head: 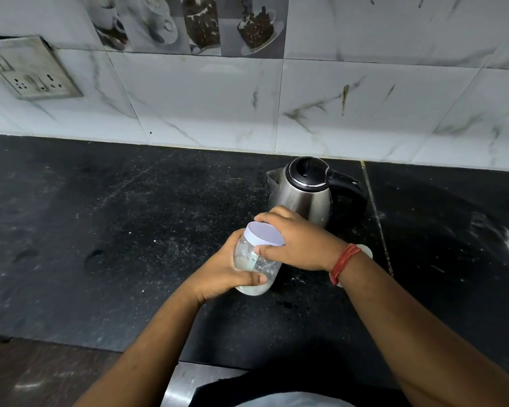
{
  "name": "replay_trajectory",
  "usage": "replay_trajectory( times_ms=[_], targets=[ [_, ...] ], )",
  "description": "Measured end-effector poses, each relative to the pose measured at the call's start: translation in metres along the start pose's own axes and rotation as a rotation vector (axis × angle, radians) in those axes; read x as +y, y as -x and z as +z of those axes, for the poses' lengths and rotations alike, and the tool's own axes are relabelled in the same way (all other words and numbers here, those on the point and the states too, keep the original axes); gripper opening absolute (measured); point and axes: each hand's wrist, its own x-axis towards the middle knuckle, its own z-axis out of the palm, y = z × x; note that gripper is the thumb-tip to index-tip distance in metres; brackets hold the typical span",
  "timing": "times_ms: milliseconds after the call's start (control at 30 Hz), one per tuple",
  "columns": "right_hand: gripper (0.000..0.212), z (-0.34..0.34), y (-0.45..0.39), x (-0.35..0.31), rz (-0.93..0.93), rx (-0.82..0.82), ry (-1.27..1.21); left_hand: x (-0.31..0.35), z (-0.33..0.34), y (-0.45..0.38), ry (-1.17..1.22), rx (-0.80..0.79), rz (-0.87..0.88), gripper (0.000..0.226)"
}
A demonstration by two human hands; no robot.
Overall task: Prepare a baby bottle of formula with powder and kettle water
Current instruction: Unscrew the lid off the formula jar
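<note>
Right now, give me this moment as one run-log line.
left hand: grips jar body | right hand: on jar lid, lid on | kettle: behind, closed, untouched

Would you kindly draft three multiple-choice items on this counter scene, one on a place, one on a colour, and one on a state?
1. Where is the kettle relative to the jar?
A. Behind it, nearer the wall
B. In front of it, at the counter's edge
C. Lying on top of it

2. What colour is the jar's lid?
A. Red
B. Pale lilac-white
C. Black

3. What is the kettle's lid doing?
A. Open
B. Missing
C. Closed

Answers: 1 A, the kettle stands between the jar and the tiled wall. 2 B, the lid under the right hand is pale. 3 C, the black lid sits flat; the left hand grips the jar.
</note>
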Motion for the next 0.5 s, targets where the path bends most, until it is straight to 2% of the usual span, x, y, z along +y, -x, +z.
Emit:
replay_trajectory(
  times_ms=[100, 200, 300, 400, 500],
  targets=[
    [0.068, -0.0009, 0.0026, 0.0016, -0.068, -0.047, -0.213, -0.0001, 0.0002, 0.0, -0.003, 0.004, -0.004, 0.099],
    [0.068, 0.0017, 0.0021, 0.0031, -0.066, -0.004, -0.31, -0.0002, 0.0004, -0.0001, -0.005, 0.005, -0.007, 0.101],
    [0.07, 0.0053, -0.0003, 0.0025, -0.005, 0.083, -0.235, -0.0001, 0.0, -0.0001, -0.015, 0.004, -0.004, 0.101],
    [0.078, 0.0065, -0.0012, -0.0009, 0.043, 0.1, -0.135, -0.0004, -0.0004, -0.0002, -0.019, 0.004, -0.01, 0.1],
    [0.079, 0.0067, -0.0001, -0.0017, 0.026, 0.064, -0.24, -0.0005, 0.0005, 0.0006, -0.014, -0.003, -0.013, 0.101]
  ],
)
